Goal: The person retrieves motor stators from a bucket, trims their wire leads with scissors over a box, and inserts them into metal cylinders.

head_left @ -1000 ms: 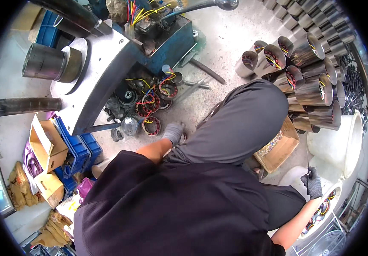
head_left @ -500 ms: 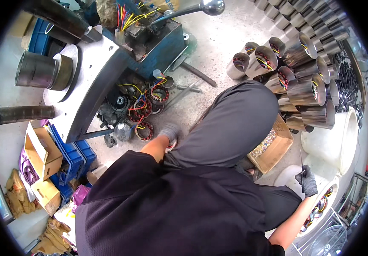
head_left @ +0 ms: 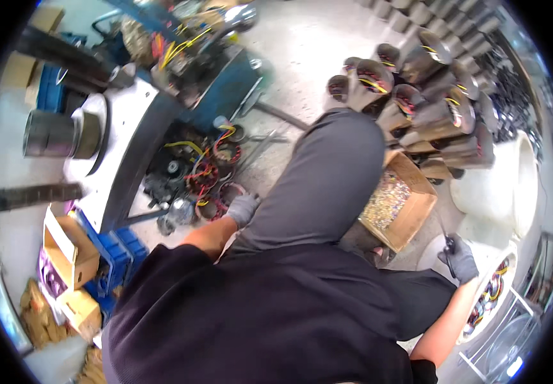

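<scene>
My left hand (head_left: 243, 210), in a grey glove, is low by the floor at the left of my knee. Right beside it lies a ring-shaped motor stator (head_left: 231, 191) with reddish windings; blur hides whether the fingers grip it. Another wound stator (head_left: 210, 208) and more with red and yellow leads (head_left: 203, 176) lie close by. Out to the right, my gloved right hand (head_left: 462, 259) is closed round a thin tool with a dark handle (head_left: 449, 249), its kind too small to make out. Under that forearm stands a white bucket (head_left: 504, 272) of wired parts.
A cardboard box (head_left: 420, 221) of small bits lies right of my knee. Behind it stand several metal cylinders (head_left: 433, 115) with wires inside, beside a white tub (head_left: 491, 192). A heavy press frame (head_left: 119, 150), blue machine (head_left: 228, 86) and blue crates (head_left: 113, 256) occupy the left.
The view has shifted somewhat. My left hand has moved left toward the stators, and one more ring now shows beside it. My right hand keeps hold of the thin tool.
</scene>
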A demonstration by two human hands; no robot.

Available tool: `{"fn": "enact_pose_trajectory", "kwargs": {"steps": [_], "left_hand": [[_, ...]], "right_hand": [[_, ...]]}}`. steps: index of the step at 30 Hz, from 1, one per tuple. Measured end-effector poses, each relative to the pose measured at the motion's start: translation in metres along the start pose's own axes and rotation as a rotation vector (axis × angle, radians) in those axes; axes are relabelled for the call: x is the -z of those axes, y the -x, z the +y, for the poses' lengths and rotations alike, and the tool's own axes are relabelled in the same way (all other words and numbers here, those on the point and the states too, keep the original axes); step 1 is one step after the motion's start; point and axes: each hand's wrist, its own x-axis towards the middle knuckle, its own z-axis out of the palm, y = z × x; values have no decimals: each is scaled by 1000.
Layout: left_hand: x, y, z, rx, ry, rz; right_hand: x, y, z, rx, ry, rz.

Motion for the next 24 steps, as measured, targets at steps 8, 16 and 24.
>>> {"fn": "enact_pose_trajectory", "kwargs": {"steps": [8,16,24], "left_hand": [[25,-84,-21,-96,193,28],[339,-165,84,-850,441,1060],[436,-137,312,-1155,741,484]], "right_hand": [[8,0,7,167,-43,118],[23,46,32,-42,-185,530],[29,73,69,-300,-475,1163]]}}
